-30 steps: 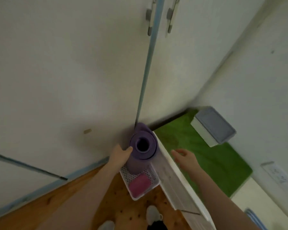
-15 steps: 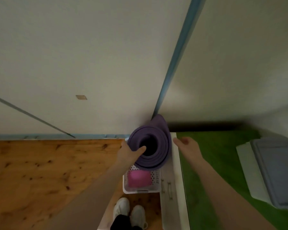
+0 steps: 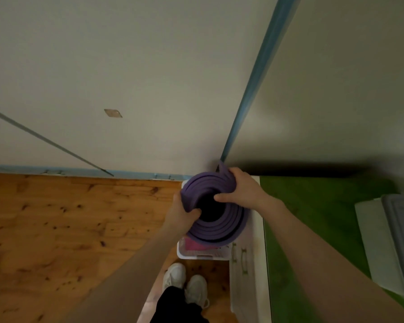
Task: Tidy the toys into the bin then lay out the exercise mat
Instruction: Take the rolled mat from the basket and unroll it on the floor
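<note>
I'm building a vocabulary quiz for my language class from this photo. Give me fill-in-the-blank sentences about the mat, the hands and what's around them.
The rolled mat is ____ in colour.
The left hand and right hand grip its ____ end.
The white basket beneath it holds something ____.
The carpet on the right is ____.
Missing words: purple; top; pink; green.

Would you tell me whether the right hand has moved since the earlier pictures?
Yes: the right hand crossed leftward from over the white cabinet onto the rolled mat's rim, gripping it.
</note>
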`<state>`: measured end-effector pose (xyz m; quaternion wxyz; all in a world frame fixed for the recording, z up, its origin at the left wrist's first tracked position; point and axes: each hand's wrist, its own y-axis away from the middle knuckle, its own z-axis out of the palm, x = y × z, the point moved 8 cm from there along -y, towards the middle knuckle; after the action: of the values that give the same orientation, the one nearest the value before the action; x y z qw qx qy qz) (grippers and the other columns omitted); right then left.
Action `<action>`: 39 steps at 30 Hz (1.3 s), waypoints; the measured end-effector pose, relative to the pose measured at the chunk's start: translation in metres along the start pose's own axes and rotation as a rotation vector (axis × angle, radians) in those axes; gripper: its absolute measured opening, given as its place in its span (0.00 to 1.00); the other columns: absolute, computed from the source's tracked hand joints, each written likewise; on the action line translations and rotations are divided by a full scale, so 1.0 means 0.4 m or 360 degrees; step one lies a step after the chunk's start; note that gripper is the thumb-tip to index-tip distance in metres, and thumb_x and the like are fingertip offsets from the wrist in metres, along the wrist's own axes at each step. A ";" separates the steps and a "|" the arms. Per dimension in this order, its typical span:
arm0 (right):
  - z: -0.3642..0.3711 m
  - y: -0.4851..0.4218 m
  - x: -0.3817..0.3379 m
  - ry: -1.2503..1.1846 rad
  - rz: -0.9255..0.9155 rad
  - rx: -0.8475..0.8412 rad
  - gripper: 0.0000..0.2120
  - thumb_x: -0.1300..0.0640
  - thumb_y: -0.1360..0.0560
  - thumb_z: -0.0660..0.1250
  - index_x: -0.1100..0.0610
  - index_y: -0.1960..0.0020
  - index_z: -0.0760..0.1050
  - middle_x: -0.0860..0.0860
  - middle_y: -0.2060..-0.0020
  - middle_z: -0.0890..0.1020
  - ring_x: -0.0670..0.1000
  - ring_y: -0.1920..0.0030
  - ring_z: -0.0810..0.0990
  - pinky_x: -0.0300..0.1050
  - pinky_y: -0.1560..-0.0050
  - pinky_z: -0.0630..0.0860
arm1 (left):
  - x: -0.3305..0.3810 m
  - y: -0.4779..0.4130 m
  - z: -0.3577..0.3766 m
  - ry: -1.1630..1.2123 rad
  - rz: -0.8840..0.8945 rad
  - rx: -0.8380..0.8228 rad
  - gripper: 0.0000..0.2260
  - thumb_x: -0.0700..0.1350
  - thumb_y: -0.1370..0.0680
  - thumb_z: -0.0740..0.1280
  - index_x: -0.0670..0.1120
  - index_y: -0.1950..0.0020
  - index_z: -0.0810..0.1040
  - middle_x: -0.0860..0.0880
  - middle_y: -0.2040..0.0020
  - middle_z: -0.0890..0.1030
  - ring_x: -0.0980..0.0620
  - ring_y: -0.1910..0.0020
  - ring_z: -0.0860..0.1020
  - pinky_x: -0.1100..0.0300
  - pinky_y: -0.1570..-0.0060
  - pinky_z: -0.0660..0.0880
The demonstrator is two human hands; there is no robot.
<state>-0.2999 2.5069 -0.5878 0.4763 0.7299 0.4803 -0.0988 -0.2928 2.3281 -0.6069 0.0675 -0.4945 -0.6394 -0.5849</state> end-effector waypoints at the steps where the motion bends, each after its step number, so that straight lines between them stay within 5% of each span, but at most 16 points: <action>1: 0.010 0.001 -0.001 0.0109 0.0028 -0.0043 0.46 0.46 0.38 0.77 0.57 0.28 0.58 0.56 0.35 0.70 0.56 0.36 0.69 0.50 0.38 0.71 | -0.013 0.007 -0.003 -0.0011 0.0003 0.0002 0.28 0.40 0.28 0.68 0.46 0.31 0.60 0.48 0.42 0.72 0.52 0.50 0.73 0.60 0.57 0.74; 4: 0.052 0.011 -0.019 0.0290 0.0053 -0.0102 0.46 0.51 0.36 0.75 0.53 0.26 0.53 0.57 0.34 0.67 0.60 0.36 0.66 0.52 0.38 0.70 | -0.026 0.018 -0.011 -0.0030 0.0044 0.0034 0.28 0.39 0.29 0.68 0.47 0.32 0.61 0.48 0.44 0.73 0.52 0.51 0.74 0.59 0.57 0.75; 10: 0.056 0.061 -0.077 0.0196 -0.0064 0.0005 0.23 0.66 0.27 0.62 0.58 0.33 0.66 0.59 0.40 0.75 0.57 0.41 0.74 0.41 0.50 0.68 | -0.017 0.042 -0.045 -0.0101 0.0074 0.0015 0.24 0.37 0.28 0.65 0.46 0.33 0.63 0.49 0.48 0.74 0.47 0.50 0.75 0.50 0.50 0.76; 16: 0.023 0.142 -0.122 0.0132 -0.0045 0.0062 0.23 0.66 0.29 0.64 0.59 0.35 0.69 0.57 0.40 0.76 0.55 0.41 0.74 0.37 0.54 0.65 | 0.047 0.107 -0.107 -0.0131 0.0109 -0.0083 0.19 0.38 0.29 0.66 0.48 0.40 0.68 0.52 0.55 0.75 0.54 0.57 0.75 0.59 0.60 0.74; 21: -0.025 0.221 -0.217 0.0061 0.0012 0.0064 0.21 0.68 0.33 0.67 0.60 0.40 0.73 0.57 0.46 0.78 0.53 0.48 0.75 0.38 0.55 0.67 | 0.137 0.184 -0.188 -0.0167 0.0152 -0.0192 0.19 0.36 0.30 0.66 0.46 0.40 0.71 0.46 0.49 0.77 0.46 0.50 0.77 0.51 0.48 0.76; 25: -0.081 0.292 -0.321 0.0132 -0.0021 0.0087 0.18 0.65 0.34 0.69 0.60 0.44 0.75 0.57 0.49 0.79 0.55 0.49 0.77 0.40 0.55 0.70 | 0.227 0.260 -0.257 -0.0181 0.0238 -0.0260 0.19 0.35 0.30 0.66 0.44 0.40 0.71 0.44 0.48 0.78 0.47 0.52 0.77 0.56 0.55 0.75; 32: -0.155 0.409 -0.446 0.0126 -0.0071 0.0107 0.15 0.64 0.34 0.70 0.55 0.49 0.73 0.53 0.55 0.78 0.53 0.55 0.76 0.41 0.59 0.72 | 0.343 0.378 -0.329 -0.0216 0.0366 -0.0192 0.19 0.36 0.32 0.66 0.43 0.41 0.72 0.42 0.46 0.78 0.42 0.48 0.77 0.50 0.49 0.77; 39: -0.201 0.548 -0.546 0.0173 -0.0266 0.0230 0.14 0.65 0.36 0.70 0.60 0.50 0.76 0.57 0.53 0.80 0.56 0.53 0.79 0.46 0.55 0.77 | 0.393 0.535 -0.382 -0.0163 0.0505 -0.0001 0.21 0.37 0.32 0.67 0.44 0.40 0.70 0.46 0.50 0.76 0.46 0.51 0.76 0.56 0.53 0.74</action>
<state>-0.2642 2.4192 -0.2825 0.3858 0.7241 0.5562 -0.1327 -0.2947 2.2535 -0.3098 0.1262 -0.6186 -0.5555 -0.5411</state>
